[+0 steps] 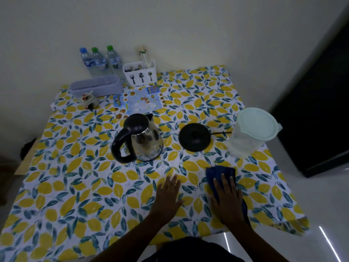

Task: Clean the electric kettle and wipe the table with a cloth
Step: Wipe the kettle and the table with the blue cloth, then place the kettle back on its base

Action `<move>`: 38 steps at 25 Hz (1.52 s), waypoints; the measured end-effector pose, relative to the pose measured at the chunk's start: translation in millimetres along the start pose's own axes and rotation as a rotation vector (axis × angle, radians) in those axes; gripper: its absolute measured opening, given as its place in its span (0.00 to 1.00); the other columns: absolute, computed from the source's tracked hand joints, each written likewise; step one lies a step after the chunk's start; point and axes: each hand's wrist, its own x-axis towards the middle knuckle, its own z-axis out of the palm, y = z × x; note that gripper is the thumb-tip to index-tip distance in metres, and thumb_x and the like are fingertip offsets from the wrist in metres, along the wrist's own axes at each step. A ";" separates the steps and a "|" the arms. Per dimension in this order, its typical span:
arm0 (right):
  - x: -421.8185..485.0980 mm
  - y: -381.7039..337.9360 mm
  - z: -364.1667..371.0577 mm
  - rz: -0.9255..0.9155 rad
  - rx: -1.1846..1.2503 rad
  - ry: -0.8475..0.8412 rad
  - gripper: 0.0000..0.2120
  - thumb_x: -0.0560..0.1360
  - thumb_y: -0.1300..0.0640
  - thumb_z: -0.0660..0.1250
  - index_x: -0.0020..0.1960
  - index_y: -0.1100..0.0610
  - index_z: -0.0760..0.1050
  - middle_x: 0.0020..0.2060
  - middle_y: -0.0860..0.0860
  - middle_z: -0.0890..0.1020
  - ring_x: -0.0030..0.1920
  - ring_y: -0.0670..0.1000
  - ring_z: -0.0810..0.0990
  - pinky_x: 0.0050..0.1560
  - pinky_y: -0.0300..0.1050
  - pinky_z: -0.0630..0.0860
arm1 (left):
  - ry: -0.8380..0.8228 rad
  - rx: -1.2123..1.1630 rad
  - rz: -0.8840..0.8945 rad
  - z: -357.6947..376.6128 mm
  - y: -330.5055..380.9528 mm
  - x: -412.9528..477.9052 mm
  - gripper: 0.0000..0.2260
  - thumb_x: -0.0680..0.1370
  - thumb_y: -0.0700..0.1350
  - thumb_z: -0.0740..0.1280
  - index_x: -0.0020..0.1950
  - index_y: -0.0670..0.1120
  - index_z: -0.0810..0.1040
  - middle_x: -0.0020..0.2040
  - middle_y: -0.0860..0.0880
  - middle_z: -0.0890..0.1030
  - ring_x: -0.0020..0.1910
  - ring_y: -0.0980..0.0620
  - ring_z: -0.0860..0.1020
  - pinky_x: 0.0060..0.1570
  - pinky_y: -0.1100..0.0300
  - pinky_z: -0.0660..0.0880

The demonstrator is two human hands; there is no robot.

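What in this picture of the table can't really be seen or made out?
All in the head view:
- Kettle inside: its closed lid hides it.
- Blue cloth: the right hand covers its middle.
- Bottles: labels too small and blurred to read.
- Base cord: disappears behind the plastic jug.
- Table surface: hidden under the lemon-print covering.

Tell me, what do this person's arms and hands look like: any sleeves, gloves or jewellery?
Both forearms are bare, with no sleeves in view. The left hand and right hand wear no gloves, and no rings, watch or bracelets show. Dark clothing shows at the bottom edge.
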 end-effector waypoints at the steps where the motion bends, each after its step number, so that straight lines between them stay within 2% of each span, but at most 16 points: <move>1: 2.1 -8.2 -4.5 -0.021 0.021 0.019 0.30 0.78 0.38 0.45 0.73 0.52 0.65 0.74 0.56 0.67 0.73 0.63 0.64 0.63 0.67 0.69 | 0.040 -0.005 0.005 -4.0 -3.7 -1.0 0.31 0.81 0.60 0.52 0.77 0.54 0.38 0.76 0.53 0.32 0.77 0.48 0.32 0.76 0.47 0.38; 3: 13.7 -26.2 -15.9 -0.080 0.104 0.079 0.27 0.76 0.45 0.58 0.71 0.54 0.68 0.72 0.56 0.70 0.71 0.63 0.67 0.63 0.65 0.70 | 0.128 -0.036 0.009 -12.9 -12.4 -2.5 0.30 0.81 0.62 0.50 0.77 0.55 0.37 0.76 0.55 0.33 0.76 0.51 0.31 0.76 0.49 0.39; 5: 34.4 -50.8 -33.3 -0.152 0.179 0.145 0.26 0.73 0.50 0.68 0.69 0.56 0.70 0.70 0.57 0.72 0.70 0.62 0.69 0.63 0.63 0.70 | 0.250 -0.081 -0.009 -28.7 -24.3 -3.7 0.30 0.81 0.62 0.51 0.78 0.55 0.43 0.78 0.56 0.40 0.77 0.53 0.35 0.76 0.51 0.42; 6: 47.0 -65.5 -43.9 -0.196 0.198 0.188 0.26 0.73 0.52 0.70 0.69 0.56 0.70 0.70 0.57 0.72 0.71 0.62 0.69 0.63 0.63 0.70 | 0.330 -0.094 -0.024 -40.4 -30.4 -4.5 0.29 0.81 0.61 0.54 0.78 0.53 0.49 0.78 0.55 0.46 0.78 0.52 0.41 0.76 0.52 0.46; 8: 72.9 -97.8 -67.9 -0.309 0.248 0.249 0.27 0.73 0.54 0.71 0.70 0.57 0.69 0.70 0.56 0.72 0.71 0.60 0.68 0.64 0.62 0.71 | 0.514 -0.107 -0.045 -65.3 -44.4 -6.2 0.26 0.79 0.55 0.64 0.74 0.48 0.64 0.75 0.48 0.66 0.76 0.46 0.62 0.72 0.47 0.62; 9: 86.0 -114.7 -79.9 -0.378 0.269 0.270 0.28 0.73 0.55 0.71 0.70 0.58 0.69 0.69 0.57 0.72 0.71 0.60 0.68 0.64 0.61 0.72 | 0.600 -0.103 -0.058 -76.9 -53.7 -5.4 0.25 0.77 0.52 0.68 0.71 0.45 0.69 0.71 0.44 0.73 0.71 0.43 0.70 0.67 0.44 0.69; 10: 99.1 -130.8 -89.8 -0.446 0.275 0.289 0.29 0.72 0.55 0.72 0.70 0.59 0.68 0.70 0.57 0.72 0.71 0.60 0.68 0.64 0.60 0.73 | 0.657 -0.125 -0.085 -88.2 -61.8 -3.7 0.23 0.76 0.50 0.70 0.69 0.43 0.72 0.68 0.42 0.75 0.69 0.42 0.73 0.66 0.43 0.72; 11: 111.2 -146.6 -99.2 -0.502 0.260 0.286 0.31 0.72 0.55 0.72 0.72 0.59 0.66 0.71 0.57 0.70 0.72 0.59 0.67 0.66 0.59 0.71 | 0.701 -0.157 -0.121 -99.4 -69.3 -1.8 0.22 0.77 0.48 0.69 0.69 0.43 0.72 0.68 0.42 0.75 0.69 0.41 0.72 0.66 0.43 0.72; 15: 157.9 -208.1 -129.7 -0.648 0.150 0.198 0.39 0.75 0.52 0.67 0.78 0.55 0.49 0.78 0.53 0.52 0.78 0.54 0.48 0.74 0.58 0.58 | 0.790 -0.208 -0.263 -146.5 -96.1 10.5 0.23 0.78 0.44 0.67 0.72 0.43 0.67 0.72 0.40 0.69 0.72 0.40 0.66 0.70 0.42 0.68; 18: 178.6 -233.1 -134.7 -0.684 0.144 0.138 0.40 0.75 0.49 0.66 0.78 0.53 0.46 0.79 0.51 0.48 0.78 0.54 0.45 0.74 0.60 0.54 | 0.739 -0.331 -0.316 -163.3 -105.4 20.9 0.23 0.80 0.46 0.65 0.73 0.41 0.65 0.71 0.40 0.69 0.70 0.40 0.69 0.67 0.43 0.69; 23: 189.9 -232.6 -121.1 -0.708 0.270 0.120 0.41 0.72 0.52 0.71 0.77 0.54 0.51 0.78 0.51 0.53 0.78 0.55 0.47 0.71 0.62 0.61 | 0.779 -0.569 -0.246 -162.8 -118.0 32.9 0.17 0.79 0.43 0.66 0.67 0.41 0.70 0.60 0.41 0.76 0.58 0.43 0.76 0.57 0.47 0.74; 26: 190.1 -230.3 -117.7 -0.710 0.403 0.101 0.41 0.72 0.55 0.72 0.77 0.52 0.51 0.77 0.44 0.50 0.77 0.51 0.42 0.73 0.60 0.60 | 0.771 -0.672 -0.328 -167.5 -120.3 41.5 0.12 0.78 0.45 0.68 0.58 0.41 0.74 0.50 0.42 0.78 0.47 0.43 0.77 0.48 0.49 0.75; 29: 186.2 -225.3 -119.0 -0.705 0.517 0.027 0.40 0.74 0.56 0.70 0.77 0.47 0.50 0.76 0.39 0.48 0.76 0.46 0.38 0.74 0.57 0.60 | 0.814 -0.784 -0.339 -161.6 -113.5 40.0 0.06 0.77 0.44 0.70 0.49 0.46 0.73 0.40 0.42 0.76 0.37 0.43 0.76 0.38 0.46 0.73; 32: 176.4 -209.9 -121.4 -0.660 0.595 0.048 0.38 0.76 0.53 0.69 0.76 0.43 0.48 0.77 0.39 0.49 0.77 0.46 0.40 0.73 0.56 0.62 | 0.847 -0.811 -0.315 -157.9 -98.8 38.2 0.07 0.77 0.45 0.70 0.49 0.54 0.73 0.39 0.46 0.77 0.35 0.48 0.76 0.36 0.49 0.74; 35: 168.2 -185.4 -134.2 -0.570 0.634 0.163 0.40 0.74 0.55 0.70 0.76 0.44 0.49 0.77 0.42 0.53 0.78 0.48 0.44 0.72 0.56 0.63 | 0.788 -0.824 -0.211 -175.5 -80.8 48.5 0.08 0.76 0.51 0.69 0.49 0.60 0.72 0.38 0.51 0.78 0.34 0.53 0.77 0.34 0.64 0.73; 38: 171.0 -157.7 -155.7 -0.468 0.597 0.303 0.41 0.71 0.57 0.74 0.76 0.46 0.55 0.75 0.43 0.59 0.77 0.49 0.49 0.71 0.58 0.64 | 0.697 -0.813 -0.098 -197.4 -62.8 72.9 0.08 0.76 0.50 0.70 0.50 0.59 0.72 0.41 0.56 0.78 0.40 0.60 0.77 0.38 0.73 0.71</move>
